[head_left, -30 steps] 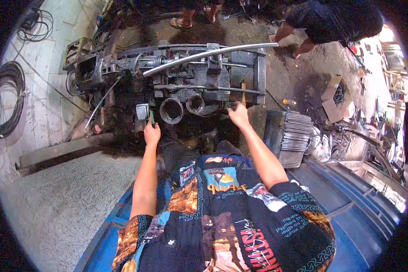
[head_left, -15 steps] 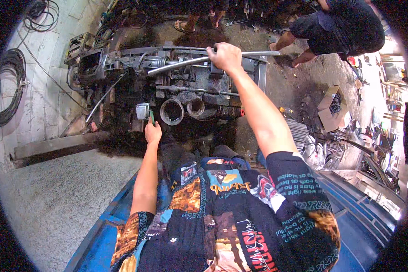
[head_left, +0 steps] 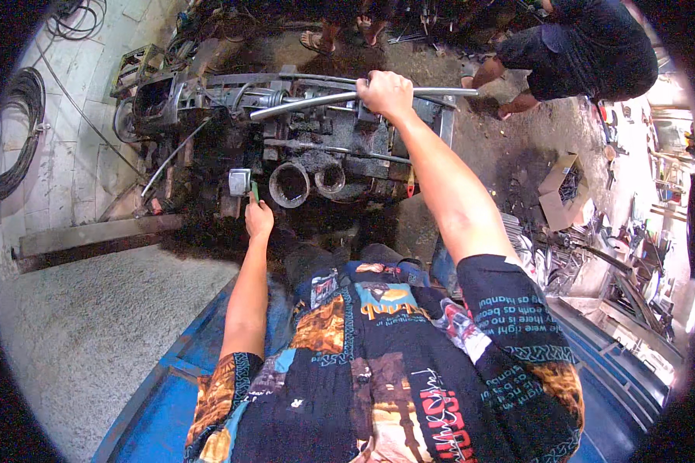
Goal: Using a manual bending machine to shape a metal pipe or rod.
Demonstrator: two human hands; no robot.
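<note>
Plainly, the right hand (head_left: 386,94) has its fingers wrapped from above around a long grey metal rod (head_left: 309,104), gripping it near the middle. That rod slants across the greasy machine (head_left: 347,139), its right end jutting out past the machine's edge; whether it rests there or is lifted clear, I cannot tell. Low on the other side, the left hand (head_left: 260,220) is closed about a green handle (head_left: 255,190). A pale square-faced piece (head_left: 239,182) sits right against it, though from where I stand I can't say if the two are joined.

As to progress, I'd judge the rod gripped but unfastened: no bolt or clamp shows on it. The pipe mouths (head_left: 292,205) gape uncovered, and a red-and-yellow handle (head_left: 411,185) stands out of anyone's grasp by the machine's right side, beneath the right forearm.
</note>
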